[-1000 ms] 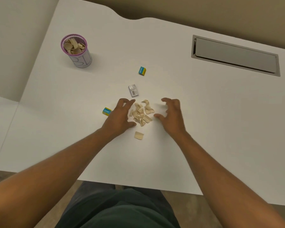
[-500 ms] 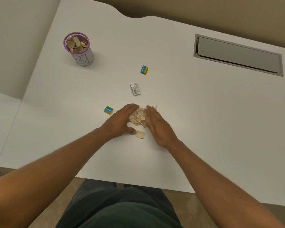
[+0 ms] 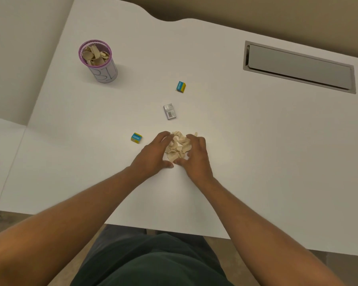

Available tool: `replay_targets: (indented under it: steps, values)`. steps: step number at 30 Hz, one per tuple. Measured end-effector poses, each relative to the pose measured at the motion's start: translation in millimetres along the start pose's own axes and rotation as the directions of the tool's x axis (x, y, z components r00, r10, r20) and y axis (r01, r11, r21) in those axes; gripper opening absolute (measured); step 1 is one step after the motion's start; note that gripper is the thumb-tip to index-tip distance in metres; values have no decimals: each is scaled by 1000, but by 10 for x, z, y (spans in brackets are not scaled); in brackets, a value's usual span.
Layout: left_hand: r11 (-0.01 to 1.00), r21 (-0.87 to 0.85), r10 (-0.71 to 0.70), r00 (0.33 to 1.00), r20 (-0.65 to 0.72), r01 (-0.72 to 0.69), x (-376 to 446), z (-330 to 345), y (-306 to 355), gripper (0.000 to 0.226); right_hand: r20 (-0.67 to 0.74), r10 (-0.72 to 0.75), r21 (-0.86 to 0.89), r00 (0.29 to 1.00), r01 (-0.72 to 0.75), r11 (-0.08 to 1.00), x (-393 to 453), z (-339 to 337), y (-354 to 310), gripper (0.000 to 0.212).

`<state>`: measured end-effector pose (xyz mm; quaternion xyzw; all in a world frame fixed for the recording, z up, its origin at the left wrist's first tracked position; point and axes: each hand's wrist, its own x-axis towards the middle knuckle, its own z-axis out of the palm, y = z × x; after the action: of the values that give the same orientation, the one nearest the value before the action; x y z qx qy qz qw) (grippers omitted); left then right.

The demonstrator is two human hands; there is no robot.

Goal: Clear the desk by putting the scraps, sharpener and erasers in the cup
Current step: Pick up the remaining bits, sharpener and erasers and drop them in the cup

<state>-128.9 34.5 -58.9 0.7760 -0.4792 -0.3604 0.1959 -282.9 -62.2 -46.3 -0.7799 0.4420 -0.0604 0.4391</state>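
A heap of tan paper scraps point(image 3: 178, 145) lies on the white desk point(image 3: 256, 151), cupped between my left hand point(image 3: 153, 155) and my right hand point(image 3: 195, 156); both press against its sides. A blue and yellow eraser point(image 3: 136, 138) sits just left of my left hand. A second blue and yellow eraser point(image 3: 181, 86) lies farther back. Between them rests the small grey sharpener point(image 3: 170, 111). The purple-rimmed white cup point(image 3: 98, 61) stands at the back left, holding several tan scraps.
A grey recessed cable hatch point(image 3: 298, 67) is set into the desk at the back right. The desk's near edge runs just above my lap. A lower white surface point(image 3: 0, 157) adjoins on the left.
My hands moved inward from either side and pushed the spread scraps into one tight heap. The stray scrap near the front has been drawn into the heap.
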Motion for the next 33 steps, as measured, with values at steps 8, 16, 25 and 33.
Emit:
replay_targets:
  steps: [8,16,25,33]
  values:
    - [918,368,151,988,29,-151,-16,-61,113,98,161,-151,-555,975,216,804,169,-185,25,103]
    - [821,554,131,990,54,-139,-20,-10,202,49,138,-165,-554,977,214,804,31,14,-88,37]
    - [844,524,78,992,98,-118,45,-102,132,26,136,-202,-506,970,243,827,122,-13,-144,23]
    - [1000,-9,-10,948,-317,8,-164,-735,4,29,-123,-13,-102,992,1,995,74,-96,-97,18]
